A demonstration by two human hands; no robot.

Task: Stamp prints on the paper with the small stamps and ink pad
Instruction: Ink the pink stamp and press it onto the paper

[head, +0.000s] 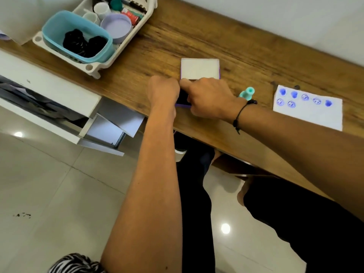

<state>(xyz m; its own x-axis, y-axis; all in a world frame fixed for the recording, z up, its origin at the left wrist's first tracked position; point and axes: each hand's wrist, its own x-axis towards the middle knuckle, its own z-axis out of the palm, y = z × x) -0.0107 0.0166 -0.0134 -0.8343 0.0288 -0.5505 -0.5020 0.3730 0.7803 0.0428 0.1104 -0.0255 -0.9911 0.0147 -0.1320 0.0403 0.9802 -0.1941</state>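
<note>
The ink pad (183, 99) lies open near the table's front edge, its dark pad showing between my hands and its white lid (200, 68) folded back behind. My left hand (163, 91) is curled in a fist against the pad's left edge; whatever is inside the fist is hidden. My right hand (208, 98) covers the pad's right side, with its index finger stretched to the lid's hinge corner. A teal stamp (247, 93) lies on its side just right of my right wrist. The white paper (308, 113), further right, carries several blue prints.
A white rack (92, 67) at the back left holds a teal tub (78, 36), a lilac lid and small cups. White drawers (49, 91) stand open left of the wooden table (197, 36). My legs are under the table's front edge.
</note>
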